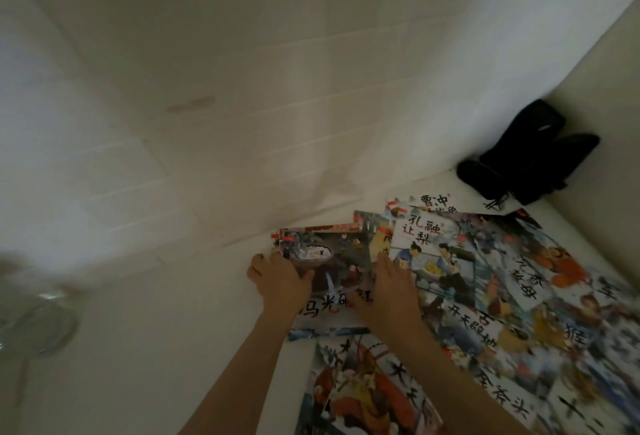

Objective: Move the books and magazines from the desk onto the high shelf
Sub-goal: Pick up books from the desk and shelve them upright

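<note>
Several thin picture books lie spread on a white surface. The one between my hands has a dark cover with a big pot. My left hand holds its left edge, fingers curled at the far corner and thumb on the cover. My right hand lies flat on its right side, fingers straight, touching the neighbouring pale book with two figures. More colourful books overlap to the right, and another lies under my forearms.
A black bag or cloth bundle sits in the far right corner against the white wall. A blurred round metallic object shows at the left edge. The white side wall closes in the right.
</note>
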`<state>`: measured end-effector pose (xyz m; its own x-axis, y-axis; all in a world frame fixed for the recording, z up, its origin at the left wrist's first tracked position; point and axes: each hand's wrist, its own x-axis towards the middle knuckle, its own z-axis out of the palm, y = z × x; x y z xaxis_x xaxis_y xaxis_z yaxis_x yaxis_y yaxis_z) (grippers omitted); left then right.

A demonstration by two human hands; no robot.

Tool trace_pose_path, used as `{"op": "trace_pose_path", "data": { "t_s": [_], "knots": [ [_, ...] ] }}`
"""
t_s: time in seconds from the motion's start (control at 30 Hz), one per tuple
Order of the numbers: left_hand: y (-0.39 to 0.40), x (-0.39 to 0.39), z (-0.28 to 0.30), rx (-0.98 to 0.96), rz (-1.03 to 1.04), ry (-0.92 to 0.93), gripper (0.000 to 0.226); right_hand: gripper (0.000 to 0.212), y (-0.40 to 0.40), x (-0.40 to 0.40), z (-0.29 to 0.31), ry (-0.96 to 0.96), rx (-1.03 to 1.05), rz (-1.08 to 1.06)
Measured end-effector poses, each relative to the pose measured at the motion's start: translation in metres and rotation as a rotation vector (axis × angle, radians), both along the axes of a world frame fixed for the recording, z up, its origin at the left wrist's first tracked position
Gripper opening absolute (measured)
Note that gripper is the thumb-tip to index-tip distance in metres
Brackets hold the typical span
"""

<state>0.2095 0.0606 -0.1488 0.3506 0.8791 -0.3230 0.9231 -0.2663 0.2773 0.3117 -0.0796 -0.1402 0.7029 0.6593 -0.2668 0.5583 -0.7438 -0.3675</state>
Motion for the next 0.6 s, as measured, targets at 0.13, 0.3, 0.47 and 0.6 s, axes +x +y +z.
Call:
{"op": "trace_pose_path", "data": {
  "t_s": [0.13, 0.3, 0.47, 0.6],
  "knots": [
    [0.003, 0.013, 0.01, -0.067, 0.042, -0.029, 0.08, 0.091, -0.036, -0.01, -0.007, -0.01, -0.096, 0.069],
    [0.027, 0.012, 0.004, -0.446, 0.354, -0.437, 0.089, 0.088, -0.037, -0.012, -0.019, -0.059, -0.055, 0.096],
    [0.009, 0.001, 0.007, -0.456, 0.151, -0.518, 0.061, 0.1, -0.049, -0.009, -0.028, -0.083, -0.059, 0.148],
    [0.01, -0.021, 0.014, -0.361, 0.193, -0.609, 0.049, 0.107, -0.05, -0.008, -0.022, -0.014, -0.015, 0.103]
  ]
}}
